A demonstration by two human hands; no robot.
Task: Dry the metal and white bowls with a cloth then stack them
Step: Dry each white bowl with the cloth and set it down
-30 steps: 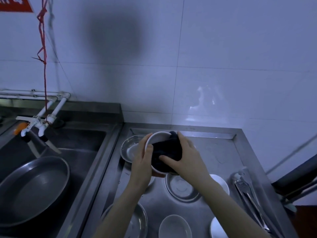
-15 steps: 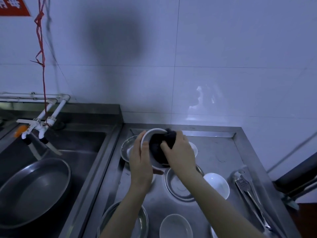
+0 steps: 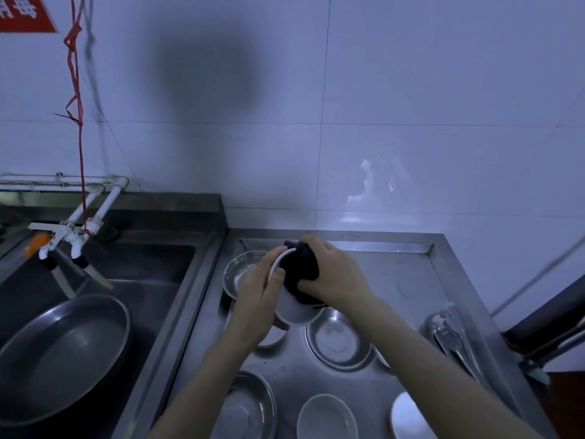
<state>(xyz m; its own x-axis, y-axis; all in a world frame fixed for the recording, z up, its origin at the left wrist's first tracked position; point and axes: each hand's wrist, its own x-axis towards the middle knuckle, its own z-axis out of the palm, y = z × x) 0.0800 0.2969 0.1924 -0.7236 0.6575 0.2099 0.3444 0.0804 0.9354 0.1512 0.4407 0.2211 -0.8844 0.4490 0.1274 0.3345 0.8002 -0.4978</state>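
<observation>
My left hand [image 3: 258, 299] grips a white bowl [image 3: 292, 313] by its rim, tilted on its side above the steel counter. My right hand [image 3: 335, 274] holds a dark cloth [image 3: 300, 269] pressed into the bowl's inside. Under and around them lie metal bowls [image 3: 337, 339], [image 3: 240, 270], [image 3: 250, 407] and white bowls [image 3: 326, 416], [image 3: 408, 418]. Another white bowl [image 3: 273, 339] peeks out below my left wrist.
The counter [image 3: 411, 280] has a raised rim against the tiled wall. Metal tongs [image 3: 452, 340] lie at its right side. On the left is a sink [image 3: 152, 267] holding a large metal basin [image 3: 60, 356], with white taps [image 3: 68, 239] above it.
The bowl has turned in my hands and the cloth has shifted toward its upper part. My right hand has moved up and over the rim. The view moved slightly.
</observation>
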